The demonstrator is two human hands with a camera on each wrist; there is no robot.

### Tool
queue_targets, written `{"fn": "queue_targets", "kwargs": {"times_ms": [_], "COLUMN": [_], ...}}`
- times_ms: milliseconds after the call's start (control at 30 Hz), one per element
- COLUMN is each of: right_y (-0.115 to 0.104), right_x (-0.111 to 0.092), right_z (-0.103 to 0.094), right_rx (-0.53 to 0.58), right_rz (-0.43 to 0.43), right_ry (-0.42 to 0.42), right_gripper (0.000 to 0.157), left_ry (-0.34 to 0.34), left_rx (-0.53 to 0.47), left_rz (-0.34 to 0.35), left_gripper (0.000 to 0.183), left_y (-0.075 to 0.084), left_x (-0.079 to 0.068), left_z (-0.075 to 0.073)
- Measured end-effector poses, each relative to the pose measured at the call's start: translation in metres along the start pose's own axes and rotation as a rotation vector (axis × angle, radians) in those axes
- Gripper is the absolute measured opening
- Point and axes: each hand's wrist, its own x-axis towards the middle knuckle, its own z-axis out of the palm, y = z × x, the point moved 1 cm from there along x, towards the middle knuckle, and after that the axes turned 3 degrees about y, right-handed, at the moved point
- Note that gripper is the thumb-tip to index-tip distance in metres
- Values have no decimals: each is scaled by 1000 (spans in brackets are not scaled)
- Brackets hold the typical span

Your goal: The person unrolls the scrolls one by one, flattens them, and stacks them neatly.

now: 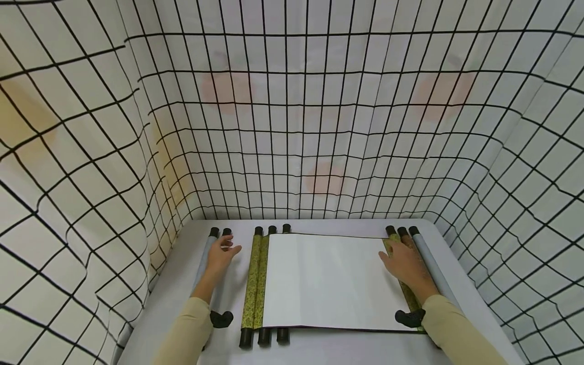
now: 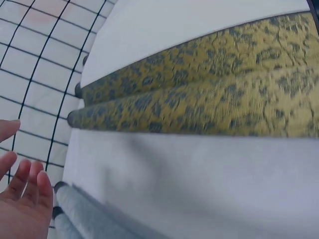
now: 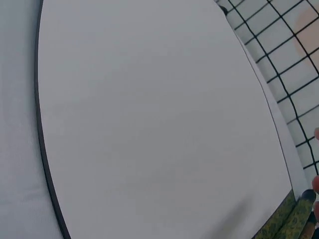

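Note:
A hanging scroll lies partly unrolled, its white sheet (image 1: pixel 337 281) facing up between patterned yellow-green ends. On its left side two yellow-green rolls (image 1: pixel 253 284) lie side by side, with black end knobs. My left hand (image 1: pixel 221 256) hovers by the far ends of two grey-blue rolls (image 2: pixel 94 214), fingers relaxed and apart, nothing held. My right hand (image 1: pixel 406 261) is over the yellow-green roll (image 1: pixel 410 299) at the sheet's right edge and a brown roll (image 1: pixel 410 242) beside it, thumb pointing toward the sheet. In the right wrist view only its fingertips (image 3: pixel 316 185) show.
Another grey-blue roll (image 1: pixel 431 263) lies at the far right. A black knob (image 1: pixel 283 335) sticks out from under the sheet's near edge. The white table (image 1: pixel 337 347) is bounded at the back and sides by black netting (image 1: pixel 315 126) before pale cloth.

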Motion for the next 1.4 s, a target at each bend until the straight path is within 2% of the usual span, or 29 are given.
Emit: {"fn": "queue_targets", "kwargs": {"times_ms": [167,300,500,600,733,900,1067,1233,1400], "right_y": [-27,-48,-76,-91,-115,-145,-177,-213,-243], "right_x": [7,10,13,16,19,18,11,2,-11], "right_z": [11,16,25,34,46,66,86,108,133], "right_rx": [77,102,112,164,236,310,362,399,450], "right_rz": [-66,-79,-86,-109,-137,-136,-120,-163,-202], "right_ry": [49,25,-23,-28,-31,-51,-72,-121,-185], "right_gripper": [48,47,47,46,46,46,44,40,41], "left_ry": [-3,15,10,10,9,16,17,17,-23], "left_rx": [47,76,19,21,33,24,7,48,78], "left_rz": [-17,-6,-5,3,-21,-49,-56,-79,-98], "left_gripper": [52,48,49,48,50,51,50,51,55], "left_y": [1,1,-1,-3,-7,-14,-22,-28,-36], "left_x": [-3,-3,-4,-4,-5,-7,-7,-7,-5], "left_z": [-21,-37,-60,-71,-83,-91,-93,-99,-104]}}
